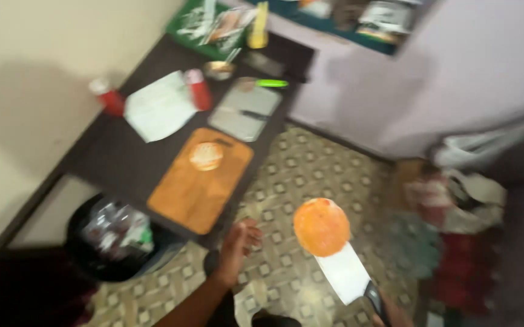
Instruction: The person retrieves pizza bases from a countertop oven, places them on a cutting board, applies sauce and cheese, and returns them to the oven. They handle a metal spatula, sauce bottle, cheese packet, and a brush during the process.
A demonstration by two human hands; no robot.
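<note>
My right hand (389,315) shows only at the bottom edge, gripping the dark handle of a broad white cleaver (348,275). A round orange slice (321,226) lies flat on the blade's tip, held out over the tiled floor. My left hand (238,245) hangs empty with fingers loosely curled, just off the near corner of the dark table (117,157). On the table lies an orange wooden cutting board (198,184) with a second round orange piece (206,155) on it.
A black bin (117,239) with a plastic liner stands under the table's near end. Further along the table are a metal tray (245,109), white paper (159,106), two red containers (198,89), and a green-handled tool (272,83). Bags and cloth (461,212) are piled at right.
</note>
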